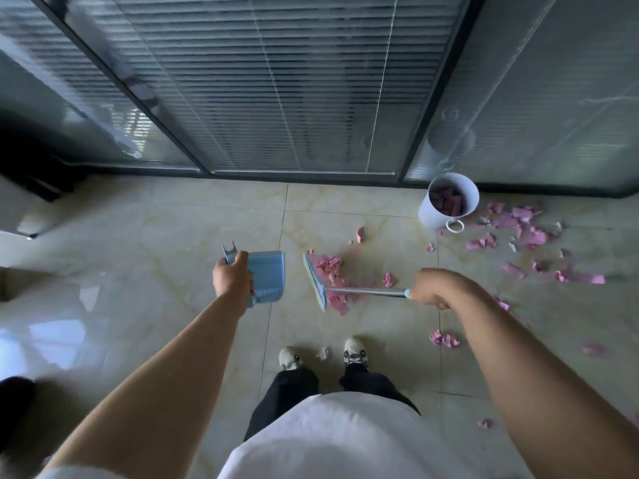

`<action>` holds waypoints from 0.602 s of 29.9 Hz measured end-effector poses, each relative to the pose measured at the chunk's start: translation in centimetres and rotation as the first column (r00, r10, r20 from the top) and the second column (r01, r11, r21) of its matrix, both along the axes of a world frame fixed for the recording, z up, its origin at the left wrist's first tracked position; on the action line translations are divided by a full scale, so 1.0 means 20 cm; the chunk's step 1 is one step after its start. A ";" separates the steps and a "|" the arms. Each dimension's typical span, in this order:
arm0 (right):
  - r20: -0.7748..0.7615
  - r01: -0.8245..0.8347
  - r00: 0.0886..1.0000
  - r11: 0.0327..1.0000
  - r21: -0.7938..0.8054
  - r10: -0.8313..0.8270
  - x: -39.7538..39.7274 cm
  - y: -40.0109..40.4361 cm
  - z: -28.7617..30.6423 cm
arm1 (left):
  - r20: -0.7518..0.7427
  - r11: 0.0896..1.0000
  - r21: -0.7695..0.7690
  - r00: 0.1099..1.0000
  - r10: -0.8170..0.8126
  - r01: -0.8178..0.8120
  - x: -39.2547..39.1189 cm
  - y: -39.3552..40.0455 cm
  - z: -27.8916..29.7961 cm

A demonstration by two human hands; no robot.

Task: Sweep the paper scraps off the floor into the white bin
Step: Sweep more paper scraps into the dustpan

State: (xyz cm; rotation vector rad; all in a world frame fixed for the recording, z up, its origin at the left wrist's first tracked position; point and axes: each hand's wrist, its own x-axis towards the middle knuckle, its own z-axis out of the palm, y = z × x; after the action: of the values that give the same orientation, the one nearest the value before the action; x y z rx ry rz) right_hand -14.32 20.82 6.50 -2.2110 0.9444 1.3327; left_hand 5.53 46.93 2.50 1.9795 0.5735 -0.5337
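Note:
My left hand (pixel 232 276) grips the handle of a light blue dustpan (pixel 269 274), held above the tiled floor. My right hand (pixel 434 288) grips the metal handle of a broom (pixel 363 291) whose blue head (pixel 314 281) sits just right of the dustpan. A heap of pink paper scraps (pixel 333 271) lies against the far side of the broom head. The white bin (pixel 449 200) stands by the glass wall at the back right, with pink scraps inside. More pink scraps (pixel 518 224) are scattered right of the bin.
A glass partition with blinds (pixel 276 98) runs along the back, its dark base (pixel 304 177) meeting the floor. My feet (pixel 323 356) stand below the broom, a white scrap between them. Loose pink scraps (pixel 444 338) lie at the right. Dark furniture (pixel 31 167) sits at the left.

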 end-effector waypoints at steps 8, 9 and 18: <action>-0.011 0.209 0.977 0.974 -0.091 -0.211 0.01 -0.05 0.02 | -0.033 0.946 0.106 0.952 -0.304 0.306 0.27 0.03 -0.08; -0.043 0.248 0.967 0.968 -0.047 -0.250 0.02 -0.01 0.01 | -0.053 0.925 0.125 0.934 -0.354 0.357 0.31 0.03 -0.10; 0.098 0.618 0.786 0.777 -0.121 -0.610 0.21 0.35 -0.18 | -0.253 0.531 0.260 0.587 -0.769 0.807 0.84 0.08 -0.19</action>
State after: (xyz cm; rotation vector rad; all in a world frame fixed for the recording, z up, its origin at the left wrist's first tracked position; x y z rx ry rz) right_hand -10.08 27.92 2.82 -1.7621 1.6114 0.9041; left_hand 22.33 48.55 -1.25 2.5312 -0.2740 -1.1728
